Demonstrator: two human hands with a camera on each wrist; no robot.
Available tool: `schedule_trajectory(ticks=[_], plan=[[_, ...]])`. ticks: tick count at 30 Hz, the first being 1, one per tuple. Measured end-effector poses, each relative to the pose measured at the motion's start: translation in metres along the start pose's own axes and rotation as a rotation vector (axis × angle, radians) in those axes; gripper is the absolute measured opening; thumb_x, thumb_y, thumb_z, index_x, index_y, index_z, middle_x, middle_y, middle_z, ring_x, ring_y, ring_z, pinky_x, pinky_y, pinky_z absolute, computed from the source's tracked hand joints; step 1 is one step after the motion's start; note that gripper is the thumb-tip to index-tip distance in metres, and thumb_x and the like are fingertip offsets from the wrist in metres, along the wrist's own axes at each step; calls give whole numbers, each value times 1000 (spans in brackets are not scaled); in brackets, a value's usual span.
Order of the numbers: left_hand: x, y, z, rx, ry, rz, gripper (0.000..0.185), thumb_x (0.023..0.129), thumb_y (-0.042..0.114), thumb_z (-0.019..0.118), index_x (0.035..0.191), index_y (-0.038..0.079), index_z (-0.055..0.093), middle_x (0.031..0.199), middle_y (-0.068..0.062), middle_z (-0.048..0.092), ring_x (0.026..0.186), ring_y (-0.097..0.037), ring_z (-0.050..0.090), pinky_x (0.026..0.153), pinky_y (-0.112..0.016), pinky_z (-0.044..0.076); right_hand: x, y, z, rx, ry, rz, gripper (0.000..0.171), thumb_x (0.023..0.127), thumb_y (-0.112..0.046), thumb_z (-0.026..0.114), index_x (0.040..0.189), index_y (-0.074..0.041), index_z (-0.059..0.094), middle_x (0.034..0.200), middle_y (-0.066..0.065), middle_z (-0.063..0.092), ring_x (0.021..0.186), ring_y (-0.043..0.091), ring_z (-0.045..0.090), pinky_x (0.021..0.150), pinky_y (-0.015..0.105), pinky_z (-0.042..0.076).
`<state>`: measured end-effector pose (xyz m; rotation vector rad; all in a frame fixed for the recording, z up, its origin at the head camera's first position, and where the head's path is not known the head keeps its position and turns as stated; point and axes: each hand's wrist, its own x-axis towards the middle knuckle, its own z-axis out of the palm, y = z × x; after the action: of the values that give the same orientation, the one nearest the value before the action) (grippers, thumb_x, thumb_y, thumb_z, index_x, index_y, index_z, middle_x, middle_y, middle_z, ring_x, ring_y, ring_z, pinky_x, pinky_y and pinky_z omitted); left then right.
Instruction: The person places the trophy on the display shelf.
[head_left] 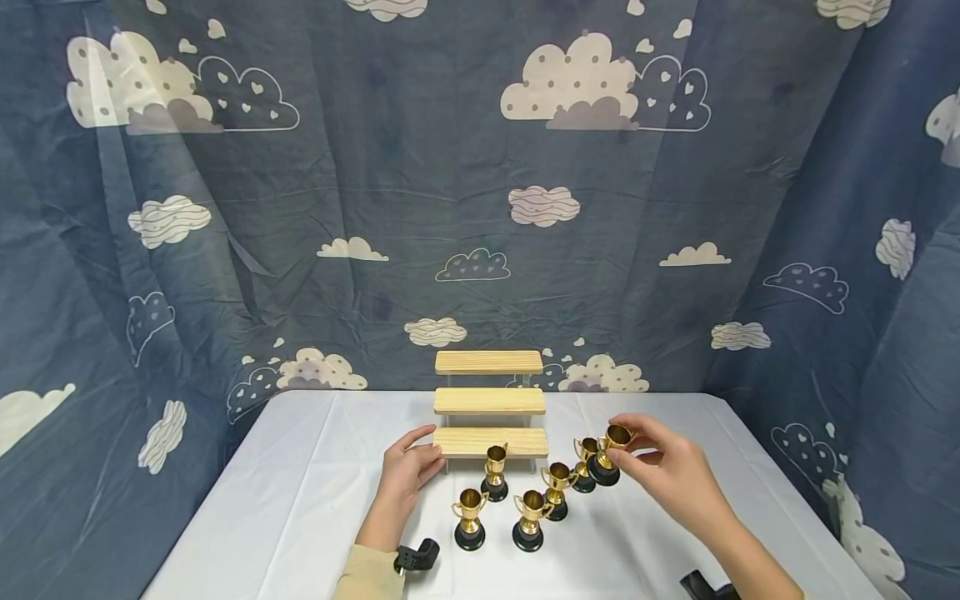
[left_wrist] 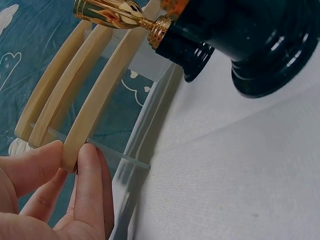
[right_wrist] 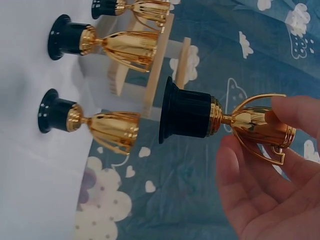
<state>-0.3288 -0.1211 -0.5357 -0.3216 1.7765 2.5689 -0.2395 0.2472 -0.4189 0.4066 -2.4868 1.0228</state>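
A three-step wooden display stand (head_left: 490, 402) with clear side panels stands toward the back of the table. At the left end of its lowest board, my left hand (head_left: 405, 477) pinches the wood between thumb and fingers, as the left wrist view shows up close. My right hand (head_left: 671, 471) grips a small gold trophy cup (right_wrist: 255, 125) by its bowl and handles. In the right wrist view its black base (right_wrist: 187, 110) is off the tablecloth. Nearest to that hand on the table is another trophy cup (head_left: 585, 467), standing upright.
Several more gold trophy cups stand upright in front of the stand, among them one (head_left: 495, 473) close to the lowest board and one (head_left: 470, 521) nearer the front. A white cloth (head_left: 300, 500) covers the table. Behind it hangs a blue cloud-print curtain (head_left: 405, 208).
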Motion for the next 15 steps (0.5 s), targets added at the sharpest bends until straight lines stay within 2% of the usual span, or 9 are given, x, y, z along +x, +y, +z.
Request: schedule_trajectory(ticks=[15], plan=[[0, 1, 0, 7, 2, -11, 56, 85, -9, 70, 139, 0, 57, 99, -17, 69, 85, -21, 71, 83, -34, 60, 23, -19, 2, 8, -25, -45, 40, 85, -16, 83, 120, -25, 67, 104, -9, 69, 84, 10, 67, 71, 25, 60]])
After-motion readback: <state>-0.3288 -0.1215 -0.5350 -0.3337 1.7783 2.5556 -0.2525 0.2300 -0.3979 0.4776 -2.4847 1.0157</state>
